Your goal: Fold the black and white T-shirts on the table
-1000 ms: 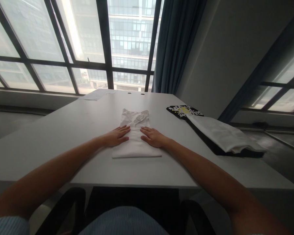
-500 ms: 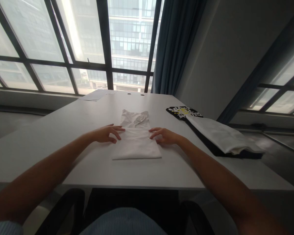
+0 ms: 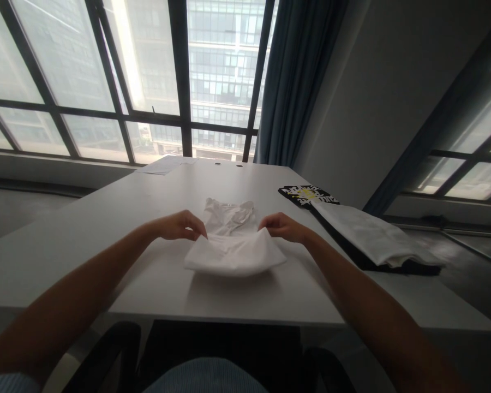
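Observation:
A white shirt (image 3: pixel 235 254), partly folded, is in front of me at the middle of the table. My left hand (image 3: pixel 184 225) pinches the folded part near its left corner. On the other side, my right hand (image 3: pixel 281 226) grips the matching right corner. Between my hands the cloth sags, and its near edge hangs just above the tabletop with a shadow below it. The far end of the shirt, with the crumpled collar (image 3: pixel 229 210), rests on the table. My fingertips are partly hidden by the cloth.
The white table (image 3: pixel 155 284) reaches toward the windows. To the right lies a black garment with a white and yellow print (image 3: pixel 309 194), with a folded white cloth (image 3: pixel 372 229) on top. Papers (image 3: pixel 159 165) lie at the far left. A blue curtain (image 3: pixel 290 82) hangs behind.
Both hands have gone from resting with fingers spread on the shirt to pinching its folded part. That part has come up off the table and now sags.

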The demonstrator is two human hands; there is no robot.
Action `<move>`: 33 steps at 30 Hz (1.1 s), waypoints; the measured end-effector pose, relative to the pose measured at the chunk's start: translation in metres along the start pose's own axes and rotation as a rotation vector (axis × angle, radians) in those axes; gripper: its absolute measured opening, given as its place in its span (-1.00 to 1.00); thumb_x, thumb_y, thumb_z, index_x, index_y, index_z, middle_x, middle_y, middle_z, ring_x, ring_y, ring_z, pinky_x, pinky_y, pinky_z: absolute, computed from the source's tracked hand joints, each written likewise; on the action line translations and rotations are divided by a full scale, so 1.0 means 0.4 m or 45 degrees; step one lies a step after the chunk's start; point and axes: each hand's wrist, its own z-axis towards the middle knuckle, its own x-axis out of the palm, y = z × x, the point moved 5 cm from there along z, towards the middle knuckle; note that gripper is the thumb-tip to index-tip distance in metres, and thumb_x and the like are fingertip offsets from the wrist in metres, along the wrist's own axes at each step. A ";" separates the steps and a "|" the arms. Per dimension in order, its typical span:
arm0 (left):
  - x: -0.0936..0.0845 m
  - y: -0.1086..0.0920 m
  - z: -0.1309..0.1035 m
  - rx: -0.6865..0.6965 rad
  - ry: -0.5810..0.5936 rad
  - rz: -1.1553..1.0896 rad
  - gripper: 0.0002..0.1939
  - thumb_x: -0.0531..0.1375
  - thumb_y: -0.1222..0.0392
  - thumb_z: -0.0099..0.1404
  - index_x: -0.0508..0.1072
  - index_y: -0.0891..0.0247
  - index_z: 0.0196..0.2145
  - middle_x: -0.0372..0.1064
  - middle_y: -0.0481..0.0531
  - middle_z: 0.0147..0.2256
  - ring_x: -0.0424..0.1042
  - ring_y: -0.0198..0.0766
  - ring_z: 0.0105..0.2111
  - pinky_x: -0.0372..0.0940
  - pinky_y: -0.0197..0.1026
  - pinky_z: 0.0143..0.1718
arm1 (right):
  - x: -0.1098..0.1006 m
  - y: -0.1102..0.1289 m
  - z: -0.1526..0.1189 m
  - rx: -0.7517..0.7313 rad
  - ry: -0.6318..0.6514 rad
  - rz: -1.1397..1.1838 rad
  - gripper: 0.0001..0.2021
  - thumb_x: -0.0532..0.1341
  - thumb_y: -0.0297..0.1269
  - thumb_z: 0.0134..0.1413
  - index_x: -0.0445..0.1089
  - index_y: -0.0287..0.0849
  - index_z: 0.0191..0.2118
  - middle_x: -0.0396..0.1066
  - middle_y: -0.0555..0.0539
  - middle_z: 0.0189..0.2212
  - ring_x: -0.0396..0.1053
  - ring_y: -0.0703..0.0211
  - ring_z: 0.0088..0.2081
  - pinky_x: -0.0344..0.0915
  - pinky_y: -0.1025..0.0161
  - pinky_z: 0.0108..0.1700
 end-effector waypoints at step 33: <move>0.149 0.020 0.100 0.104 -0.203 0.993 -0.25 0.25 -0.28 0.29 0.33 0.19 0.28 0.23 0.29 0.29 0.20 0.13 0.28 0.16 0.10 0.28 | 0.151 0.025 0.069 -0.163 -0.131 -1.072 -0.30 0.40 0.09 0.03 0.37 -0.21 0.21 0.34 -0.32 0.21 0.32 -0.19 0.19 0.25 -0.06 0.22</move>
